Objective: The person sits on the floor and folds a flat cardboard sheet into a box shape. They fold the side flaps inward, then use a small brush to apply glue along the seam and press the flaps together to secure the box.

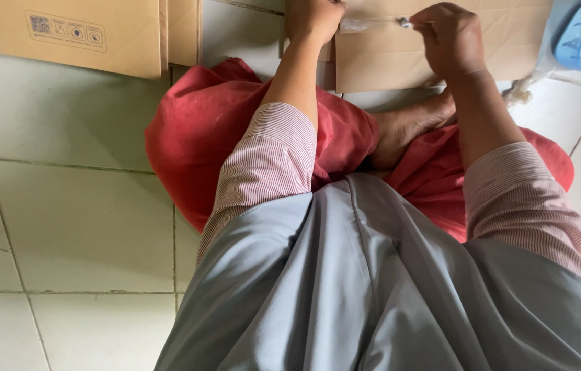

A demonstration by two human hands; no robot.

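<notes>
Brown corrugated cardboard, a flattened box (441, 48), lies on the tiled floor (77, 206) at the top edge of the view, just beyond the person's bare foot (407, 127). Left hand (312, 19) rests closed on the box's upper left part, its fingers hidden past the frame edge. Right hand (450, 38) pinches a small pale tool (407, 23), whose kind I cannot tell, against a strip of clear tape (369, 25) running between both hands. Another flat carton (71, 34) lies toward the far left corner.

Your sleeves (270, 161): fine pink-and-white stripes, cuffed below the elbows. Grey-blue drape at 6 o'clock; red skirt (187, 130) at 12.
</notes>
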